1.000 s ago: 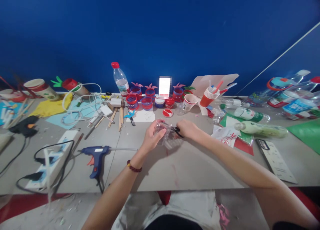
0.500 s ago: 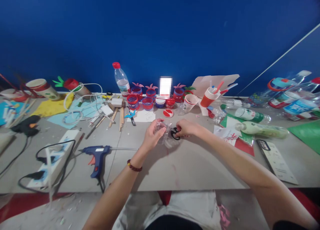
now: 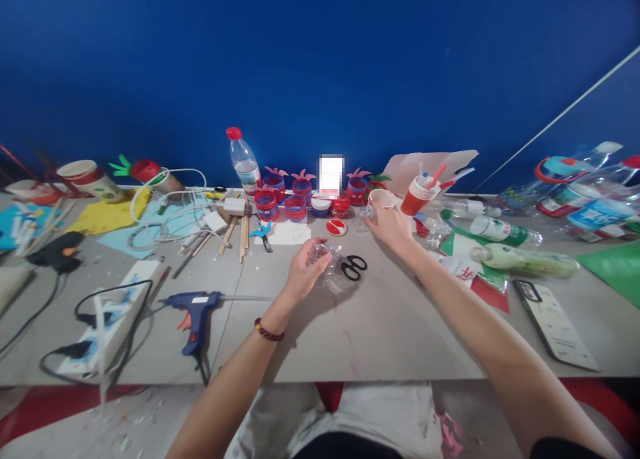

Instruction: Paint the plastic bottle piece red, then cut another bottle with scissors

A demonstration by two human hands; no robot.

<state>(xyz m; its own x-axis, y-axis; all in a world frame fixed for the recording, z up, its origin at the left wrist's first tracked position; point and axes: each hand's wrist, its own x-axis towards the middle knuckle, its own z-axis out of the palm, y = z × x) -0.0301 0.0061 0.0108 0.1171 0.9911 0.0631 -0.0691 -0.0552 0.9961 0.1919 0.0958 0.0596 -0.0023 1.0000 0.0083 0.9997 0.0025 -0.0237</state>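
My left hand [image 3: 306, 272] is wrapped round a clear plastic piece [image 3: 327, 258], cut from a bottle by its look, above the grey table. Just right of it lie black-handled scissors [image 3: 354, 268], their blades partly hidden by the clear plastic. My right hand [image 3: 389, 227] is at the white paper cup [image 3: 382, 198], in front of its lower part; its fingertips are partly hidden, and whether they grip the cup or a clear piece [image 3: 363, 220] beside it is unclear. A red and white round lid [image 3: 337, 226] lies between the hands, farther back.
A blue glue gun [image 3: 196, 312] and a white power strip [image 3: 113, 316] lie at the left. Red and blue decorated cups [image 3: 296, 208] line the back by a bottle [image 3: 244, 164]. Plastic bottles [image 3: 500, 230] and a phone [image 3: 554, 322] are at the right.
My right hand has let go of the scissors and moved back and to the right, to the paper cup. The scissors stay on the table. My left hand has hardly moved.
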